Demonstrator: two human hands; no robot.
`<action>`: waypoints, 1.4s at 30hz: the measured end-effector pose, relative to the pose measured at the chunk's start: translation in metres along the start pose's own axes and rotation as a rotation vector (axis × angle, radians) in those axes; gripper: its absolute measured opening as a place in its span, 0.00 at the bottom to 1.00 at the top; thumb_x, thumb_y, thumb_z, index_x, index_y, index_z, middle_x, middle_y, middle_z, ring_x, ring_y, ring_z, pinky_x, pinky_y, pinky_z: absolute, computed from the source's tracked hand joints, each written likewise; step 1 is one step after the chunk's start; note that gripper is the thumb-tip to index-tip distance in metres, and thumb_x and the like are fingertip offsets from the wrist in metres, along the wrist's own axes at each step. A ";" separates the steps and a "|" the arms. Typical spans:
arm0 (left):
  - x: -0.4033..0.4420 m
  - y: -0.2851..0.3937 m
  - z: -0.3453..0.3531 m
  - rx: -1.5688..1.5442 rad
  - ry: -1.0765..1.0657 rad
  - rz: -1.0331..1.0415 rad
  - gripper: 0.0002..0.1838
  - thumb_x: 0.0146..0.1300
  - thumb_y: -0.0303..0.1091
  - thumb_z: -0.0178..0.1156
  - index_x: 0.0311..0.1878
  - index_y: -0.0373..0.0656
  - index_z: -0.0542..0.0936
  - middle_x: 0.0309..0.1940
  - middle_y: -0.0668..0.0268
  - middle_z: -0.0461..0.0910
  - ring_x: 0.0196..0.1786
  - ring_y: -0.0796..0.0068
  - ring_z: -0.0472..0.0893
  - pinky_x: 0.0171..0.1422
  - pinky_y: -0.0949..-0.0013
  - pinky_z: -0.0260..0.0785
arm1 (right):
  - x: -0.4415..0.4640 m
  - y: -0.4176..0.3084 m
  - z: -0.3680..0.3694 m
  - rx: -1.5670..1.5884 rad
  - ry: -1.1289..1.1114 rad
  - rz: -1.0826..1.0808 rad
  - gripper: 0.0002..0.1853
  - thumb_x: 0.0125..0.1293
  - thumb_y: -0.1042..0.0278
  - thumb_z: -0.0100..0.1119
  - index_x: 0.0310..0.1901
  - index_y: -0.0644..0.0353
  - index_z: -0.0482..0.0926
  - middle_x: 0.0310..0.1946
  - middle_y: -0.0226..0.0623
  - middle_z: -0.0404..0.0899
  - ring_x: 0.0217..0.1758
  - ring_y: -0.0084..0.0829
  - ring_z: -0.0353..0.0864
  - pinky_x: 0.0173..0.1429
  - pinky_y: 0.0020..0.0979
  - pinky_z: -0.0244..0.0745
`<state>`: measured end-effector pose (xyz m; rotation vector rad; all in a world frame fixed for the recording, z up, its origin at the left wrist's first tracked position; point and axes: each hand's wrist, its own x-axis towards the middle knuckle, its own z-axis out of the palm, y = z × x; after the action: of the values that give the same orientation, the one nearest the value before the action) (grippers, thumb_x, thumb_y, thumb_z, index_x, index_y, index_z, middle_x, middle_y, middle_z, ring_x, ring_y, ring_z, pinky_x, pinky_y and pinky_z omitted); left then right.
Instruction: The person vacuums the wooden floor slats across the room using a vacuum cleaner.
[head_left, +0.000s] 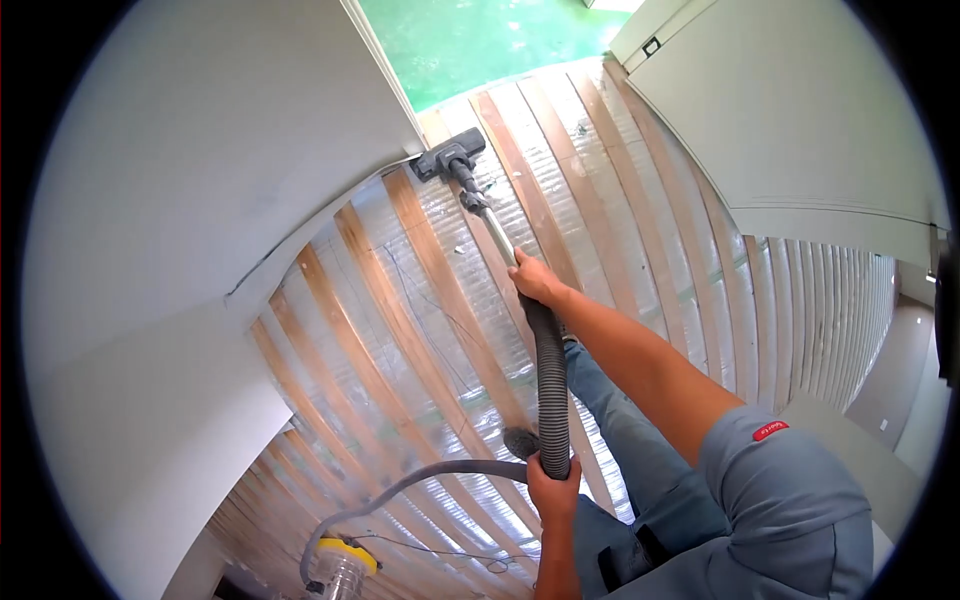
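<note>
While clasping the thick ribbed hose (553,400) low down in the left hand (554,490), close to the jeans (640,430), grips the lower part of the metal wand (498,237) in the right hand (537,278), fingers wrapped around it. Has a dark round object (520,441) on the floor just beside the ribbed hose, too unclear to name. Trails a thinner grey hose (400,482) from beside the left hand, curving over the floor to a yellow-rimmed canister (345,575). Stands over wooden strips (412,215) laid in rows, with shiny film (450,215) between. Farther out, rests the floor nozzle (450,155) at the wand's end, near the corner of the wall (200,230) by the doorway; touching that wall or just beside it, cannot tell. Seems partway through vacuuming: has the nozzle down on the floor, yet has small pale scraps (517,174) lying near it, so apparently has those left to pick up. Cannot tell cleaned rows from uncleaned ones. Beyond the doorway, faces a bright green floor (480,45), well apart from both hands.
</note>
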<state>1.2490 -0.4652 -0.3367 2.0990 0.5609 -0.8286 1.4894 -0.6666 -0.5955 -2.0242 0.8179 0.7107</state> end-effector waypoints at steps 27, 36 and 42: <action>0.087 0.141 0.030 0.006 -0.028 -0.088 0.29 0.57 0.46 0.76 0.50 0.33 0.74 0.40 0.52 0.81 0.42 0.54 0.82 0.52 0.55 0.73 | 0.123 -0.078 -0.103 -0.003 0.005 -0.094 0.28 0.69 0.58 0.57 0.69 0.58 0.70 0.53 0.63 0.81 0.61 0.59 0.80 0.63 0.49 0.74; 0.027 0.118 0.027 0.013 -0.094 -0.029 0.26 0.55 0.44 0.76 0.46 0.34 0.76 0.38 0.53 0.82 0.40 0.56 0.83 0.48 0.57 0.75 | 0.043 0.015 -0.095 -0.115 -0.033 -0.067 0.34 0.69 0.58 0.55 0.75 0.58 0.62 0.47 0.65 0.82 0.52 0.63 0.82 0.59 0.54 0.76; 0.011 0.099 0.004 0.072 -0.109 -0.013 0.22 0.52 0.42 0.77 0.41 0.35 0.79 0.33 0.57 0.83 0.35 0.61 0.84 0.43 0.59 0.75 | -0.052 0.085 -0.112 -0.063 0.006 -0.063 0.35 0.69 0.57 0.54 0.76 0.56 0.61 0.47 0.65 0.82 0.53 0.64 0.81 0.58 0.55 0.74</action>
<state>1.3169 -0.5259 -0.2955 2.1021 0.4933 -0.9766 1.4136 -0.7842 -0.5427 -2.0994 0.7396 0.7028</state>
